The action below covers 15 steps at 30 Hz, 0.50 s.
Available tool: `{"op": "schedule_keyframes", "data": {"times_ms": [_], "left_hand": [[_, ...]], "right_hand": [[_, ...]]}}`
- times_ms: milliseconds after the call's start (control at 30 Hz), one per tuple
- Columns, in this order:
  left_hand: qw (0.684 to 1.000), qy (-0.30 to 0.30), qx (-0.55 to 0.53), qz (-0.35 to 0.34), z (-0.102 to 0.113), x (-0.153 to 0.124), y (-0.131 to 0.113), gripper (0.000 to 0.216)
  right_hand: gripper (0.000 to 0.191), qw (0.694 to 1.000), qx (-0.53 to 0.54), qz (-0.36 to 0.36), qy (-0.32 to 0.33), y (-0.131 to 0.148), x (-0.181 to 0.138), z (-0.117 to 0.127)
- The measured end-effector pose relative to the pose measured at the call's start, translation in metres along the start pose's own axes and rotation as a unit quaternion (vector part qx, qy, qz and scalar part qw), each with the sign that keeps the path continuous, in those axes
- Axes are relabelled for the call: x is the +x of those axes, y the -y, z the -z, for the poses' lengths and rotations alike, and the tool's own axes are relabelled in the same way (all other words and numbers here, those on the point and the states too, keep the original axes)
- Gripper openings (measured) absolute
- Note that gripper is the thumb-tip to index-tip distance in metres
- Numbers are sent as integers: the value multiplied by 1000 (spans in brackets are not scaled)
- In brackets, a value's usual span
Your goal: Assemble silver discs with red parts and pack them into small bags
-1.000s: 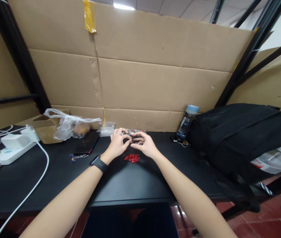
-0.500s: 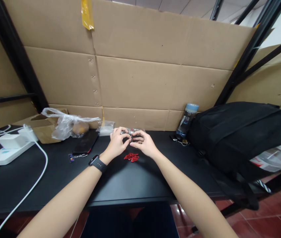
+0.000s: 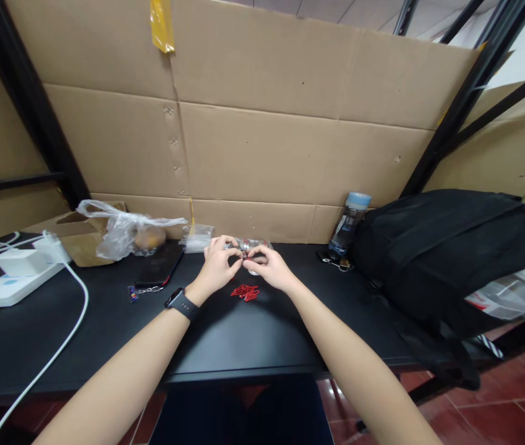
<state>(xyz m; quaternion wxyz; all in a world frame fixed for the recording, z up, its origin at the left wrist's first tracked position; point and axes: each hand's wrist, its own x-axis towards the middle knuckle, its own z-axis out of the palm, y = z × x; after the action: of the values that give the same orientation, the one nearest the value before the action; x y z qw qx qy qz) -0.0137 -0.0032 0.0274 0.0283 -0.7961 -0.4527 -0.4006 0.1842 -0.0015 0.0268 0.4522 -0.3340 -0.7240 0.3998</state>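
Observation:
Near the back of the black table, my left hand and my right hand meet, thumbs and fingers pinched toward each other. Between the fingertips is something small and dark, too small to name. Just in front of them a little pile of red cord loops lies on the table. Behind my fingers, partly hidden, is a clear plastic bag with bits of red in it. A stack of small clear bags lies to the left of my left hand. My left wrist wears a dark watch.
At left are a phone, a keychain, a knotted plastic bag with a round item, a cardboard box and a white power strip with cables. A water bottle and black backpack stand right. Cardboard walls the back.
Both hands stay in the same place. The fingers have shifted slightly, with the right fingers curling closer in around the small item. The pile of red loops looks unchanged.

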Motion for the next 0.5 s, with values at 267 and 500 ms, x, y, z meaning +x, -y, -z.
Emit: {"op": "schedule_keyframes", "data": {"times_ms": [267, 500], "left_hand": [[1000, -2, -23, -5, 0, -1, -4, 12], [998, 1, -62, -8, -2, 1, -2, 11]], "right_hand": [[25, 986, -157, 54, -4, -9, 5, 9], [27, 994, -109, 12, 11, -20, 7, 8]]}}
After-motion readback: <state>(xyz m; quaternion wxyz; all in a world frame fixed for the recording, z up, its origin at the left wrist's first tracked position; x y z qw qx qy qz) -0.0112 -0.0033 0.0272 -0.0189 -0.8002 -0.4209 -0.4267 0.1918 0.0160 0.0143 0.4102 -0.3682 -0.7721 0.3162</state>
